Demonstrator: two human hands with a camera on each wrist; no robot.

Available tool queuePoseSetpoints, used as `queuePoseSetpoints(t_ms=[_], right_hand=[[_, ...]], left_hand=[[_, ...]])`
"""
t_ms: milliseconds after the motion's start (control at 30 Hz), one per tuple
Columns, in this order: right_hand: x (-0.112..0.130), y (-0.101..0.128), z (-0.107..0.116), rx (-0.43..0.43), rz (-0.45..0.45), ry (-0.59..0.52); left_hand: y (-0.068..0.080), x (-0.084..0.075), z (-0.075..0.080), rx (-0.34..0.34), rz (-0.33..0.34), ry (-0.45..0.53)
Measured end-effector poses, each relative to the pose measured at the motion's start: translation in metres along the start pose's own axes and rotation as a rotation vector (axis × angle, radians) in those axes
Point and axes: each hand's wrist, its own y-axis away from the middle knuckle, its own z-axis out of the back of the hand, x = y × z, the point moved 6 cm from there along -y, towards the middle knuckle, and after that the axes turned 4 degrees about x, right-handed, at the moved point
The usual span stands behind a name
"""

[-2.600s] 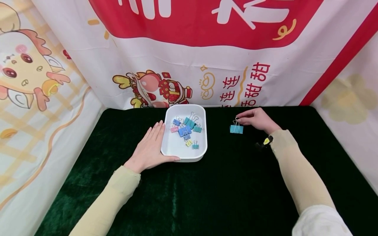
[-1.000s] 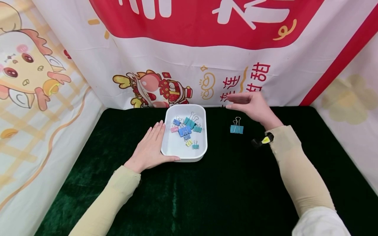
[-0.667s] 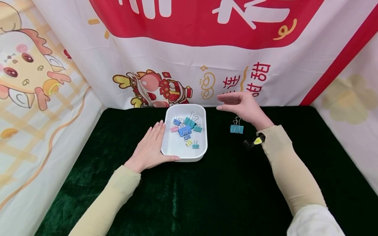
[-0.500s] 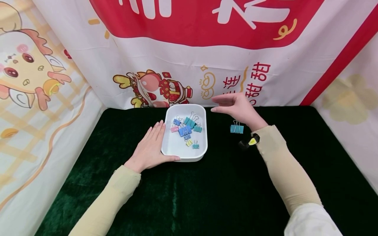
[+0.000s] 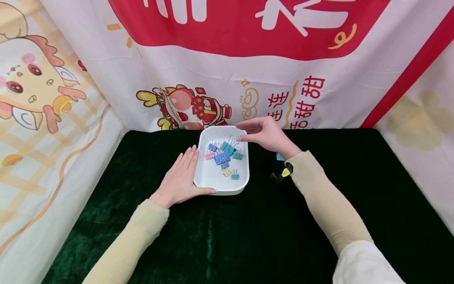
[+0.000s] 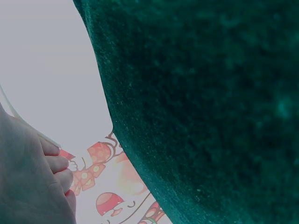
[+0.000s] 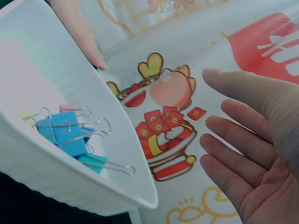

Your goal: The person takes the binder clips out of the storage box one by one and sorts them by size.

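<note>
binder clips [image 5: 223,158], shown in and beside a tray. a printed backdrop [image 5: 220,65] rises behind a dark green cloth [image 5: 213,240]; the head view takes in both widely, the left wrist view only parts of them. on the cloth stands a white tray [image 5: 211,181], whose outer wall is plainest in the right wrist view. the left hand [image 5: 177,179] presses straight fingers along the tray's left side, thumb at the near rim. the right hand [image 5: 267,135] overlaps the far right corner in the head view; the right wrist view shows it apart from the tray, thumb and loosely bent fingers spread. a teal clip [image 5: 280,156] outside the tray, partly hidden by the right wrist, appears in the head view alone. inside lie a large blue clip [image 5: 221,159], a large teal clip [image 5: 227,148] and smaller blue, teal, pink and yellow ones; the right wrist view shows wire handles up close.
</note>
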Motion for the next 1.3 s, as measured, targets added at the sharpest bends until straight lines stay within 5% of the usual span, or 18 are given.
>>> queuePoseSetpoints(t_ms=[767, 1300], right_hand=[[-0.016, -0.044, -0.055, 0.171, -0.059, 0.210], [-0.030, -0.053, -0.075, 0.234, -0.149, 0.394]], left_hand=[[0.000, 0.001, 0.000, -0.003, -0.009, 0.007], [0.000, 0.002, 0.000, -0.002, -0.007, 0.010]])
